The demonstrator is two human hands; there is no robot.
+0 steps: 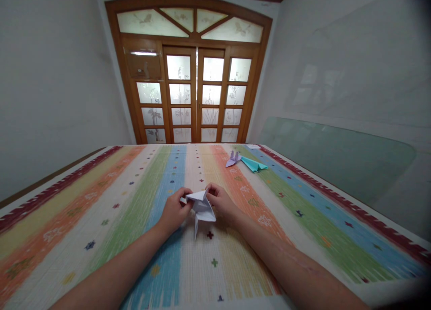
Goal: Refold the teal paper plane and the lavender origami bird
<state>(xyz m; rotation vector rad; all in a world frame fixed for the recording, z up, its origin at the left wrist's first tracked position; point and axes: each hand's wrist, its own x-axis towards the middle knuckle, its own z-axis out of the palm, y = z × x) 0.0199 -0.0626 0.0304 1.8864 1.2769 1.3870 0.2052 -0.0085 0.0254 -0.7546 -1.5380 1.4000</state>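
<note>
A partly folded piece of white paper (pixel 203 209) is held up between my two hands, just above the striped cloth. Its top is a flat point, and two flaps hang down below, one narrow and one broad. My left hand (pixel 178 206) pinches its left corner between thumb and fingers. On the opposite side, my right hand (pixel 218 198) grips the upper right edge with the fingertips. The fingers partly cover both edges of the paper.
A striped, patterned cloth (pixel 141 211) covers the table. Farther back on the right lie a purple folded paper figure (pixel 233 158) and a turquoise folded paper plane (pixel 254 165). Beyond the table stand wood-framed glass doors (pixel 195 94); a greenish glass panel (pixel 336 157) is at the right wall.
</note>
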